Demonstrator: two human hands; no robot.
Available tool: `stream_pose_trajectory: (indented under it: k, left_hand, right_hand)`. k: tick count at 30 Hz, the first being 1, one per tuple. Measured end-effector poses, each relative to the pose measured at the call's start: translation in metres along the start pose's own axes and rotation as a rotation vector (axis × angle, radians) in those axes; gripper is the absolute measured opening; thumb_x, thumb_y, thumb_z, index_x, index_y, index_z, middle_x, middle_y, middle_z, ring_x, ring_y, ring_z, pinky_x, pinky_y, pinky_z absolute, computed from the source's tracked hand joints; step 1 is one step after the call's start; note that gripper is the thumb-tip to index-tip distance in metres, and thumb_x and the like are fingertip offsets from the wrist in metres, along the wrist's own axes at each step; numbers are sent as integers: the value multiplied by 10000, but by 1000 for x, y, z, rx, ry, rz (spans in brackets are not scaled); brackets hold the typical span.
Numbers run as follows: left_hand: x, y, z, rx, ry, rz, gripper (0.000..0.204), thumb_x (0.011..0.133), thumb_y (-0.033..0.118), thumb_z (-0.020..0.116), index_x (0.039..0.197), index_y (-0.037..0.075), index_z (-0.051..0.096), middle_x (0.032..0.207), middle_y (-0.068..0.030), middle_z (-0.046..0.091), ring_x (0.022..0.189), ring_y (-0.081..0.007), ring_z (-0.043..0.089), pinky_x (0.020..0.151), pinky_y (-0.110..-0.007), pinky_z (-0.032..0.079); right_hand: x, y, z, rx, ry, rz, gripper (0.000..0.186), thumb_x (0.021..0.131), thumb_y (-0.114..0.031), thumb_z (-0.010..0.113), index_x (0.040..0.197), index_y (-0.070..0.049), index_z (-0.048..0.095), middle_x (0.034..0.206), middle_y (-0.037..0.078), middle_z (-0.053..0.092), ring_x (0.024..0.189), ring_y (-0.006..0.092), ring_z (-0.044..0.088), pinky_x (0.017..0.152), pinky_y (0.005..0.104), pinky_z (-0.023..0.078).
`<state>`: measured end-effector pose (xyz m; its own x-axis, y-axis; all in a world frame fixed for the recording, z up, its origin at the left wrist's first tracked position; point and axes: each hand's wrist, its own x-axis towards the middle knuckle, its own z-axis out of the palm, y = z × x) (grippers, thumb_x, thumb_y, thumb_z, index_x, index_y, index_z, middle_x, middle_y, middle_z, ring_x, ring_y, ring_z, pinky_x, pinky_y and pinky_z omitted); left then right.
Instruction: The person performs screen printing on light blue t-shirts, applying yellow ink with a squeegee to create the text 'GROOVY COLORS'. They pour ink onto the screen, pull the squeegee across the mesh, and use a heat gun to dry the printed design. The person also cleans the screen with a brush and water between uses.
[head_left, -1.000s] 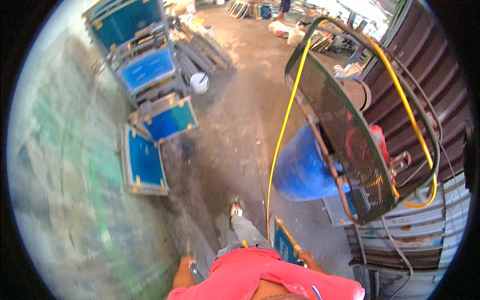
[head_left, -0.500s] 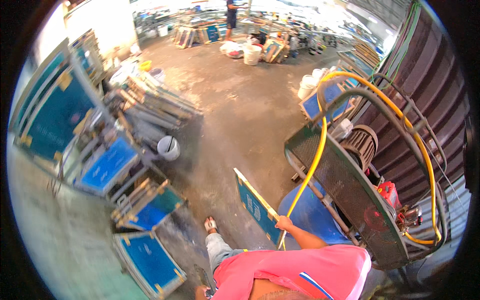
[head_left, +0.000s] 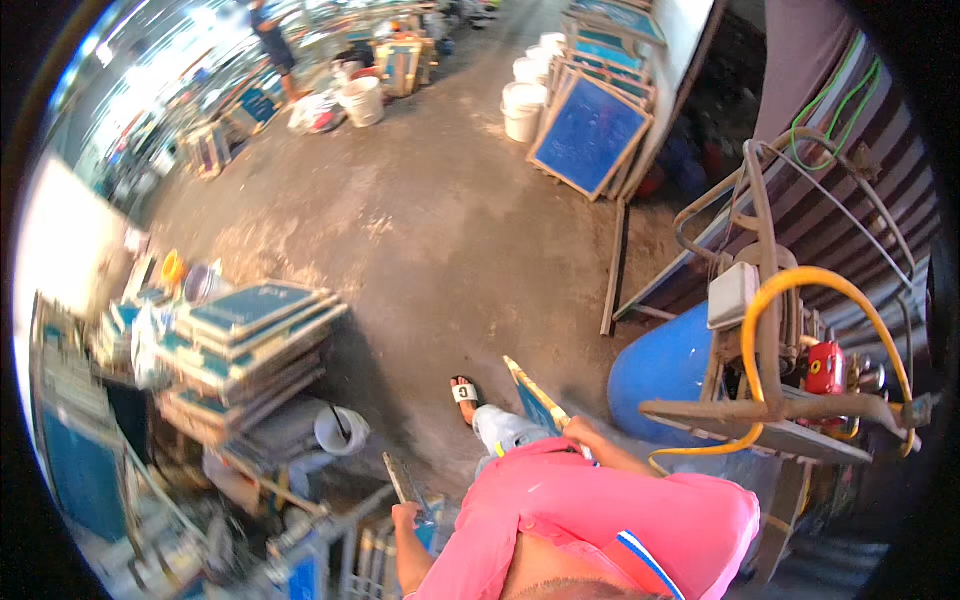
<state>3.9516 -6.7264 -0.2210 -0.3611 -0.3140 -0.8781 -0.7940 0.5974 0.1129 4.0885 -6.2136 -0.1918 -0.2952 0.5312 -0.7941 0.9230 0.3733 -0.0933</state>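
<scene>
My right hand [head_left: 579, 431] is closed on the edge of a wood-framed printing screen [head_left: 537, 392] with teal mesh. It hangs at my right side, seen almost edge-on. At my left side, my left hand [head_left: 405, 515] grips the edge of a second framed screen [head_left: 402, 477], greyer along its rim, with a bit of blue mesh showing. Most of that one is hidden by my arm and pink shirt. One sandalled foot [head_left: 463, 392] is forward on the floor between the two screens.
On the left lie a stack of screens [head_left: 262, 306] and a white bucket [head_left: 341, 428]. A blue barrel [head_left: 660, 375] and a compressor with a yellow hose [head_left: 752, 340] stand right. Ahead, more screens [head_left: 590, 135] lean by white buckets [head_left: 523, 110]. A person [head_left: 272, 45] stands far left.
I have stepped forward and turned right; the left-hand stacks shifted backward in view. Both hands keep their screens, and the left one has come further into sight.
</scene>
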Motion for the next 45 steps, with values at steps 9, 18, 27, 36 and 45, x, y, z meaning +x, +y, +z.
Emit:
stream_pose_trajectory:
  k: [9,18,27,36,45]
  left_hand:
    - [20,277,-98,-127,-17,21,282,686,75,735,936,-40,672,908,-151,668,827,-317,649,688,-519,550]
    - [128,530,-89,365,-169,2,383,657,176,793,982,-1,696,983,-123,690,828,-283,669,675,-456,555]
    - [191,903,-113,896,-62,233,362,643,324,720,897,66,730,947,-144,707,902,-271,688,789,-368,544]
    - [166,1320,-49,278,45,313,347,625,191,769,832,-70,672,874,-223,691,746,-313,697,671,-376,566]
    - [142,1576,10,293,131,297,314,660,163,744,870,-59,674,860,-209,694,705,-302,697,575,-395,555]
  right_hand:
    - [114,-162,-113,-222,-210,-43,473,672,-408,751,1030,-101,711,1079,162,671,1012,292,650,836,395,515]
    - [252,-292,-252,-151,-196,53,523,703,-344,771,1118,-46,664,1137,188,648,1069,320,620,893,413,493]
    - [324,-463,-428,329,-33,343,484,639,-253,816,1038,-12,686,1082,166,676,1019,278,652,855,389,507]
    - [596,-596,-644,363,-7,214,573,642,-291,830,1071,45,654,1064,191,670,987,296,650,780,417,525]
    - [839,-732,-907,607,-154,179,505,674,-158,778,1069,116,621,984,234,650,841,341,645,614,488,483]
